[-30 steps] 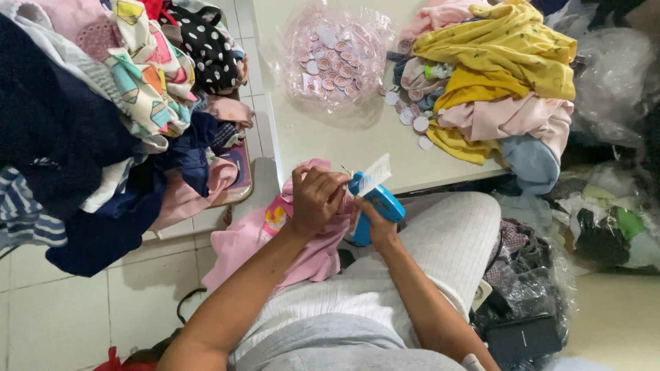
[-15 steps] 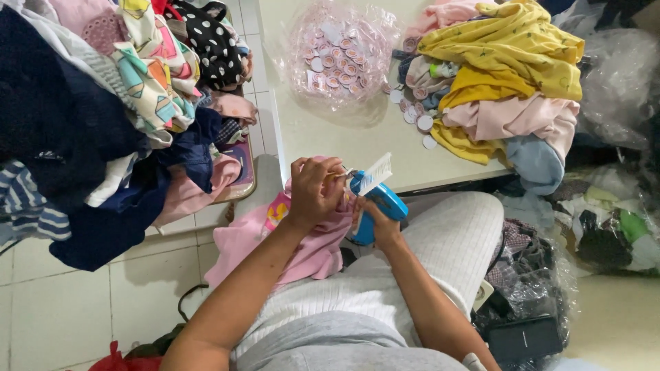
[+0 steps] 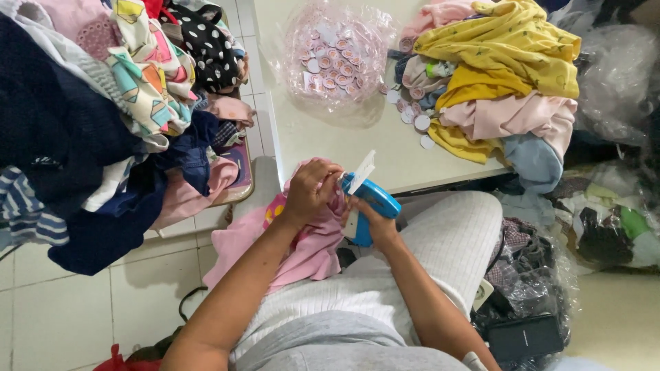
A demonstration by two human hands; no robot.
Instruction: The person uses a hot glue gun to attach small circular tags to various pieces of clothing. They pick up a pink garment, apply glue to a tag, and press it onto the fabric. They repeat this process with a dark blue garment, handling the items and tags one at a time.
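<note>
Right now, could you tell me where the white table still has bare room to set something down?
The white table is bare along its near edge, between the clear bag of round tags and the left hand, and left of the garment heap. The far right is crowded with clothes and loose tags.

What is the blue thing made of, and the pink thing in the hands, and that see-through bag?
The blue tagging gun looks like hard, smooth plastic: it shines a little and keeps its shape. The pink garment looks like soft knit cloth, matte, since it folds and droops over the lap. The clear bag seems thin, glossy plastic film: it crinkles and the round tags show through it.
</note>
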